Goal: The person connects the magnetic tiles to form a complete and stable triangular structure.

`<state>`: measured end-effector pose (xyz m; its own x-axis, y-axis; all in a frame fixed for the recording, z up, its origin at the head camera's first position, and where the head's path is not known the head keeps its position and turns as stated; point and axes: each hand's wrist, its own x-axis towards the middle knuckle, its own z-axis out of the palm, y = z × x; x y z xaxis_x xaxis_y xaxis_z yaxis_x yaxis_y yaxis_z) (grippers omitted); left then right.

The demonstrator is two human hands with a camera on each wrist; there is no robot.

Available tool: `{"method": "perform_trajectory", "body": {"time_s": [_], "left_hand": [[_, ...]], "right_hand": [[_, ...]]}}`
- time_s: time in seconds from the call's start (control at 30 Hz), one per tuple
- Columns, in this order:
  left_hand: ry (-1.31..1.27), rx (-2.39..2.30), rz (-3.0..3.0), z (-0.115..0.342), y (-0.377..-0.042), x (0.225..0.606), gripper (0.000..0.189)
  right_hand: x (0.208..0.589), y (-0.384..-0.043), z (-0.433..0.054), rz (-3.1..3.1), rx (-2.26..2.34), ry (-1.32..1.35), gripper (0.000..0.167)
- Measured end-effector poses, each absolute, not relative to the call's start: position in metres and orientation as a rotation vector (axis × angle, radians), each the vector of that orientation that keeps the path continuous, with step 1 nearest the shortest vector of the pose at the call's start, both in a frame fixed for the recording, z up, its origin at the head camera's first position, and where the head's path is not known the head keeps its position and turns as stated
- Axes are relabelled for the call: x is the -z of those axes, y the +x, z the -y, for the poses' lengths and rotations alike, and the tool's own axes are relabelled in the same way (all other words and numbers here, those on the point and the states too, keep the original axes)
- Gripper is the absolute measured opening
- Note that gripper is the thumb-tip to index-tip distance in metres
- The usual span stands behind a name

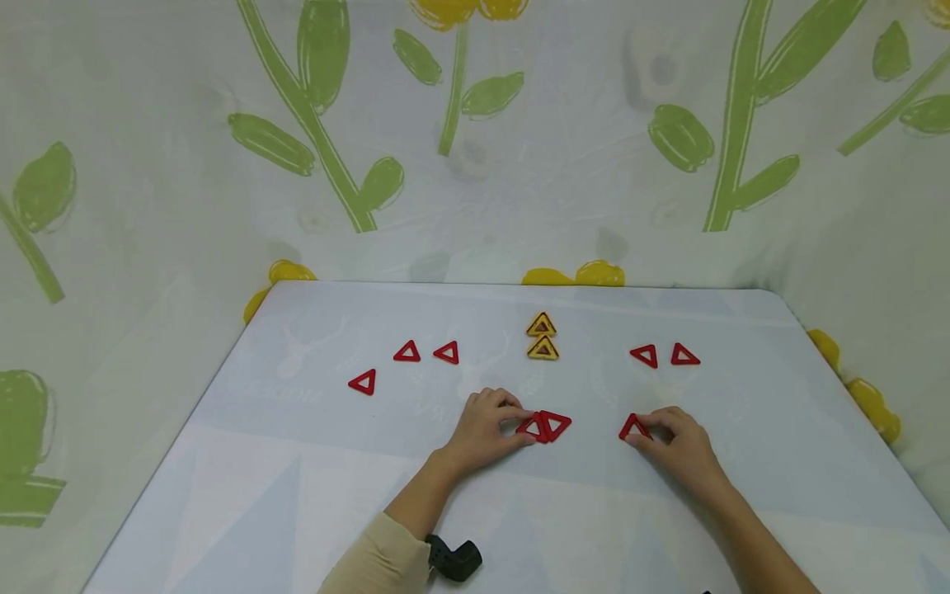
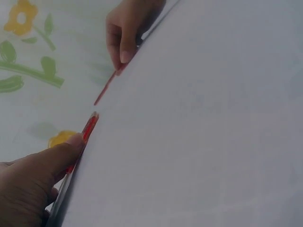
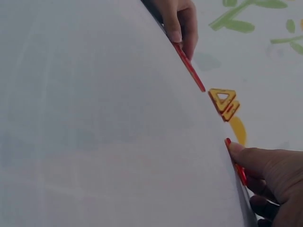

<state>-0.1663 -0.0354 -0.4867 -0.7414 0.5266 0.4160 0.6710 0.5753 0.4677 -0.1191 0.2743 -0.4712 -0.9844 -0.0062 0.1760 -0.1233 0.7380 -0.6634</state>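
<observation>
On the table, my left hand (image 1: 487,425) pinches a red triangle frame (image 1: 525,428) between thumb and fingers. A second red triangle frame (image 1: 557,425) lies edge to edge with it, on its right. To the right, my right hand (image 1: 679,445) pinches another red triangle frame (image 1: 626,432) by its right side, a short gap away from the joined pair. In the right wrist view the thumb presses on the edge of this red triangle (image 3: 240,173). Two yellow triangle pieces (image 1: 543,347) lie beyond the hands, one tip meeting the other's base.
Toward the far left lie three loose red triangles: one nearer (image 1: 364,382), one in the middle (image 1: 406,352) and one beside it (image 1: 448,352). Two more, a left one (image 1: 646,355) and a right one (image 1: 684,355), lie at the far right. A flower-printed curtain (image 1: 549,165) surrounds the table (image 1: 297,429).
</observation>
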Motion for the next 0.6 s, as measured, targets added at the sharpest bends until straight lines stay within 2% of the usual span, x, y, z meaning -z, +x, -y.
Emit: {"method": "perform_trajectory", "body": {"time_s": [0.6], "left_hand": [[-0.990,0.883,2.594,0.035,-0.166,0.487,0.028]], "right_hand": [[0.482,-0.117,-0.254,2.677,-1.033,0.244,0.028]]}}
